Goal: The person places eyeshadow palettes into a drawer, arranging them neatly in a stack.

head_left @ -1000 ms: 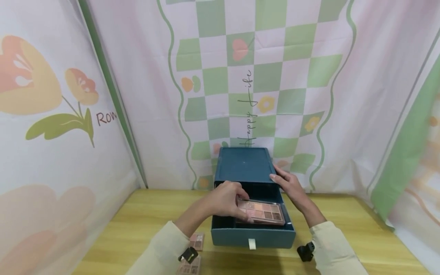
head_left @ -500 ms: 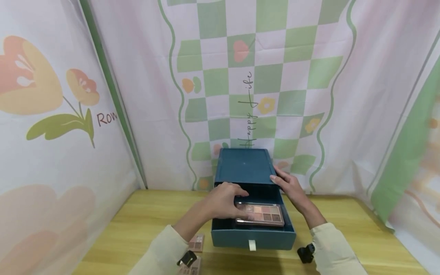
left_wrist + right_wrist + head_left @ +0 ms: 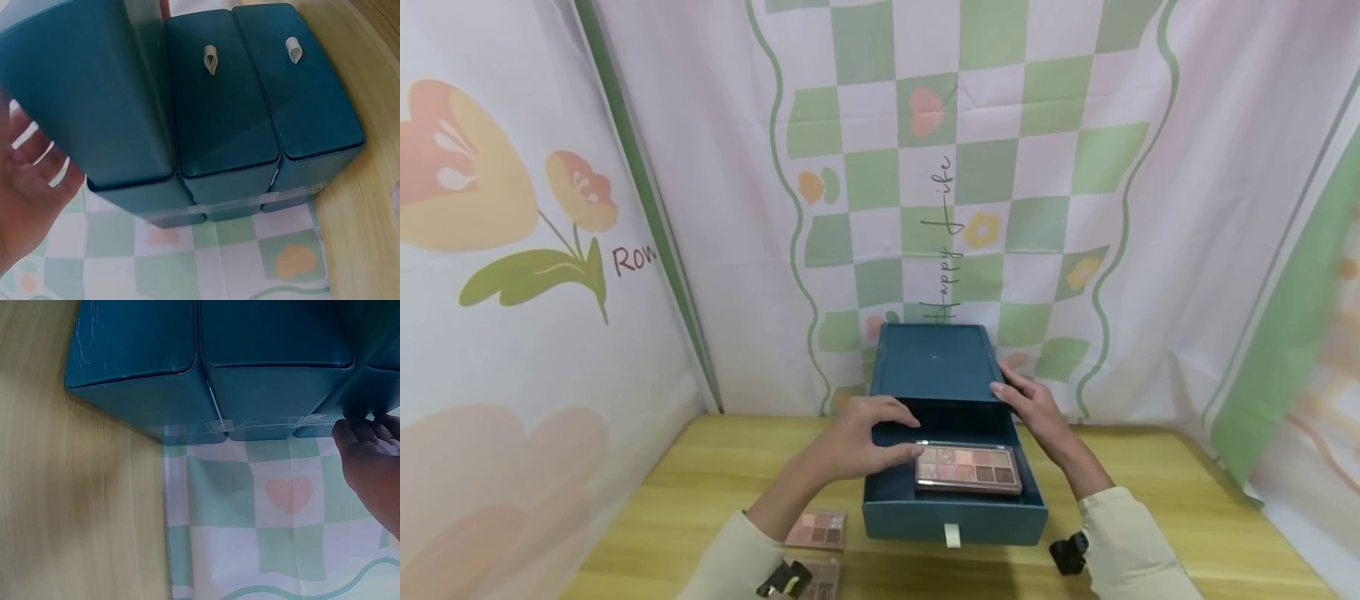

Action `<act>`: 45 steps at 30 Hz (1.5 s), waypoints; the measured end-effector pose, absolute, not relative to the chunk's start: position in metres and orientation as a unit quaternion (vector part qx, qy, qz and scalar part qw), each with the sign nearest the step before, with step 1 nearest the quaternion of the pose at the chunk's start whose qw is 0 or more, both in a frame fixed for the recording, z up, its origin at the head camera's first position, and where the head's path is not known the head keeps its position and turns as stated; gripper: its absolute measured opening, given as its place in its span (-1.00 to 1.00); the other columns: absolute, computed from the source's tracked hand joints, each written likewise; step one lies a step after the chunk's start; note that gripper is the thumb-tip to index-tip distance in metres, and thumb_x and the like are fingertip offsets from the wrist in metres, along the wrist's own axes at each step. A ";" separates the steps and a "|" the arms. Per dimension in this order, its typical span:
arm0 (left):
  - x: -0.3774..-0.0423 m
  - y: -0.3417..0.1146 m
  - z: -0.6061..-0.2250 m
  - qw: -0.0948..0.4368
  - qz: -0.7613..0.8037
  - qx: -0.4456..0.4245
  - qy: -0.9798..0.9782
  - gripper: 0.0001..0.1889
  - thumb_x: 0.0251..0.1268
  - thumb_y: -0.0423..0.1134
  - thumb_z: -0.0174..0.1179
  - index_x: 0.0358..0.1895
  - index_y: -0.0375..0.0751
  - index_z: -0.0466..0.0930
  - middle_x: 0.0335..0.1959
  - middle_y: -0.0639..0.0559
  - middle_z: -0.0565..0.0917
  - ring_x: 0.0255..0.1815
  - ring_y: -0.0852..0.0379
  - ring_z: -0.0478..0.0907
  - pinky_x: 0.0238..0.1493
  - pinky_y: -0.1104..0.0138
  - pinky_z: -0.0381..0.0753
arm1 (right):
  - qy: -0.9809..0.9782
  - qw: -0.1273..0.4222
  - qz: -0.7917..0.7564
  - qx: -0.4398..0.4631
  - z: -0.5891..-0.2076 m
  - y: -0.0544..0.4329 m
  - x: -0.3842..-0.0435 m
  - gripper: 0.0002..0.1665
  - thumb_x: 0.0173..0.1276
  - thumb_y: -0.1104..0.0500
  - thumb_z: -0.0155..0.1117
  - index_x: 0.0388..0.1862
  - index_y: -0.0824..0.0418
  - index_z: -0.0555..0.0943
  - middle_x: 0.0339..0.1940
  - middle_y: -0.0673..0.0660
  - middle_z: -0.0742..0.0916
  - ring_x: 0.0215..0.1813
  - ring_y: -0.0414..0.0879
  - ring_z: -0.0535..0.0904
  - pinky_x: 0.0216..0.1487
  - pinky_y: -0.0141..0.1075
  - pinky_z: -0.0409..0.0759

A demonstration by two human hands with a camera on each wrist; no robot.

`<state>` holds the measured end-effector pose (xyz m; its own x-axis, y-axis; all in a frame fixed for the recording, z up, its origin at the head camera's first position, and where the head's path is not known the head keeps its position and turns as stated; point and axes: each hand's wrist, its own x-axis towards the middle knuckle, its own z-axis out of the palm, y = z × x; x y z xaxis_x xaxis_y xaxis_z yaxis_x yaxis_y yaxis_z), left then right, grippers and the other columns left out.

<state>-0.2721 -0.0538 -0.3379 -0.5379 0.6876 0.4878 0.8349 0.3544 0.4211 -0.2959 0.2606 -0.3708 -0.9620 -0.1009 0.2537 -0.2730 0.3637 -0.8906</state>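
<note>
An eyeshadow palette (image 3: 967,468) with a clear lid lies in the pulled-out top drawer (image 3: 955,522) of a dark teal drawer cabinet (image 3: 934,360). My left hand (image 3: 865,437) hovers over the drawer's left side, thumb and fingers spread apart. Its thumb tip is close to the palette's left edge; I cannot tell whether they touch. My right hand (image 3: 1036,408) rests against the cabinet's upper right side, thumb at the top edge. In the right wrist view its fingers (image 3: 369,434) touch the teal side.
Two more palettes lie on the wooden table left of the drawer, one pinkish palette (image 3: 817,529) and another palette (image 3: 822,577) nearer the front. Below the pulled-out drawer, two lower drawers (image 3: 219,100) with pale pull tabs are closed. A patterned cloth (image 3: 977,167) hangs behind the cabinet.
The palette has settled flat in the drawer, and my left hand has let go of it and moved left. My right hand stays on the cabinet.
</note>
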 end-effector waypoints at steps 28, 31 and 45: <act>-0.283 -0.142 -0.379 0.069 -0.423 -0.324 -0.843 -0.77 0.33 -0.18 0.32 -0.06 -0.23 0.75 -0.20 -0.06 0.81 -0.22 0.34 0.65 -0.07 0.35 0.67 | -0.816 0.064 0.564 0.109 -0.375 0.262 -0.292 -0.16 0.62 -0.08 -0.01 0.68 0.19 -0.05 0.71 0.33 0.00 0.68 0.37 -0.03 0.56 0.30 0.16; -0.285 -0.150 -0.390 0.052 -0.436 -0.306 -0.845 -0.75 0.33 -0.18 0.32 -0.05 -0.24 0.74 -0.18 -0.09 0.81 -0.22 0.37 0.64 -0.08 0.43 0.64 | -0.815 0.063 0.565 0.110 -0.376 0.262 -0.291 -0.16 0.62 -0.08 -0.01 0.68 0.19 -0.05 0.71 0.33 -0.01 0.68 0.37 -0.04 0.57 0.30 0.14; -0.293 -0.192 -0.439 0.026 -0.440 -0.257 -0.860 -0.73 0.29 -0.20 0.34 -0.06 -0.31 0.70 -0.19 -0.13 0.79 -0.24 0.37 0.62 -0.17 0.44 0.65 | -0.820 0.067 0.557 0.110 -0.370 0.261 -0.294 -0.16 0.62 -0.09 -0.02 0.67 0.21 -0.04 0.71 0.35 0.01 0.67 0.39 -0.01 0.54 0.32 0.19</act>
